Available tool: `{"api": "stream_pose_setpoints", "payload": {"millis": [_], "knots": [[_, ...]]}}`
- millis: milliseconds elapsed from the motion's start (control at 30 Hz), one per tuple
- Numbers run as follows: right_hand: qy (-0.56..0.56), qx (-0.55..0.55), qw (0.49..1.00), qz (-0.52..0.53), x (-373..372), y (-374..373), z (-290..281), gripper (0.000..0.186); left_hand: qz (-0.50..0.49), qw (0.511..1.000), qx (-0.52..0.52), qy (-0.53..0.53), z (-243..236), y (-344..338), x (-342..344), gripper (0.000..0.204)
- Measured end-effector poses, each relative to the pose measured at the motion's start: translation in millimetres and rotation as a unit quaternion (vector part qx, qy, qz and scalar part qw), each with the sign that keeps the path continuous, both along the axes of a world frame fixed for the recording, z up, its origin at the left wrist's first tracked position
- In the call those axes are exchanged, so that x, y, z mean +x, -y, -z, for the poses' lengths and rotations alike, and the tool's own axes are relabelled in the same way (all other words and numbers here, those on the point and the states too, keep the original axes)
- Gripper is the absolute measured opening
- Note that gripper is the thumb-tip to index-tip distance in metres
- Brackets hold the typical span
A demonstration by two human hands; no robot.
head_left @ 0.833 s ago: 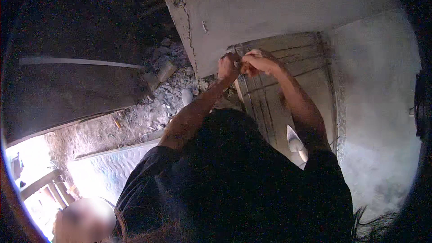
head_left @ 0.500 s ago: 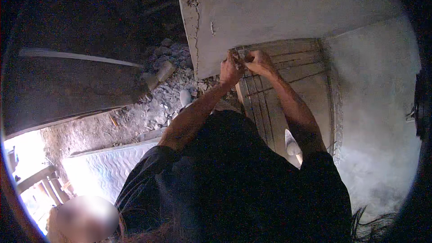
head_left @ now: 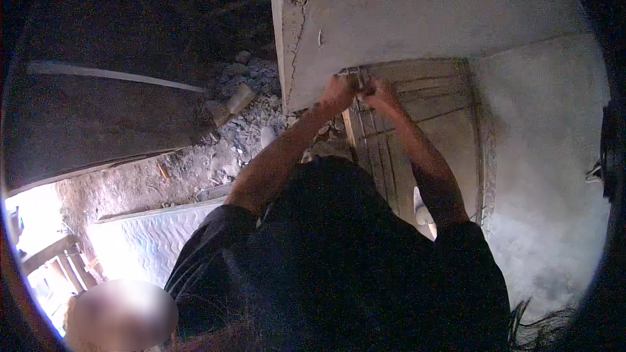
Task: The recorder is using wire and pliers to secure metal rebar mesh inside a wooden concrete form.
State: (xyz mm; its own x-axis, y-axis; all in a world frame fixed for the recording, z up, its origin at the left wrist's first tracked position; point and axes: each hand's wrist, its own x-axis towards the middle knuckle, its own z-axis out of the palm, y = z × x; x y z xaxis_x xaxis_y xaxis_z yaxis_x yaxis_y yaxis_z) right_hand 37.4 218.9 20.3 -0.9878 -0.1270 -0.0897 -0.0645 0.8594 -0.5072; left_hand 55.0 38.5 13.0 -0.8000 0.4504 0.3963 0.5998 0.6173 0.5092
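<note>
Nearest, the lower middle is filled by the wearer's dark shirt (head_left: 339, 261), from which both bare forearms are stretched forward. By the right forearm, more of the pointed trowel (head_left: 420, 214) has been covered than in the earliest frame; only part of its pale blade and handle is left showing against the brown panel.

The left hand (head_left: 337, 93) and the right hand (head_left: 383, 96) are held close together at the panel's upper left corner, near the ends of the thin dark rods (head_left: 447, 113). The fingers of both are bent, but because of blur and shadow it cannot be told whether anything is gripped in either. The orange-brown patch seen under the right hand in the earliest frame can no longer be made out. The whole scene has also been shifted within the view: the edge of the grey slab now lies farther right.

The brown panel (head_left: 440, 150) is crossed by the rods, some set lengthwise and some across, and its left side is bordered by a light wooden strip (head_left: 350, 132). It is framed above by the smooth grey slab (head_left: 404, 19), whose left edge is cracked and rough, and on the right by a paler, blotchy wall (head_left: 548, 176).

To the left, broken rubble (head_left: 244, 143) is strewn over the ground, with a quilted pale mattress (head_left: 160, 234) lying below it. Beyond, a long pale strip (head_left: 117, 74) is seen against deep shadow.
</note>
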Motion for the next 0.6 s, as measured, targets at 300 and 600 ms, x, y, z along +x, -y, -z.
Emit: {"api": "stream_pose_setpoints", "payload": {"millis": [300,600], "knots": [[-0.058,0.229,0.963,-0.128,-5,15,-13,0.024,0.158,0.975,-0.126,0.091,-67,1,-36,0.019],[-0.065,0.0,0.989,-0.137,18,37,-66,0.027,0.022,0.985,0.14,0.098,7,73,6,0.016]]}}
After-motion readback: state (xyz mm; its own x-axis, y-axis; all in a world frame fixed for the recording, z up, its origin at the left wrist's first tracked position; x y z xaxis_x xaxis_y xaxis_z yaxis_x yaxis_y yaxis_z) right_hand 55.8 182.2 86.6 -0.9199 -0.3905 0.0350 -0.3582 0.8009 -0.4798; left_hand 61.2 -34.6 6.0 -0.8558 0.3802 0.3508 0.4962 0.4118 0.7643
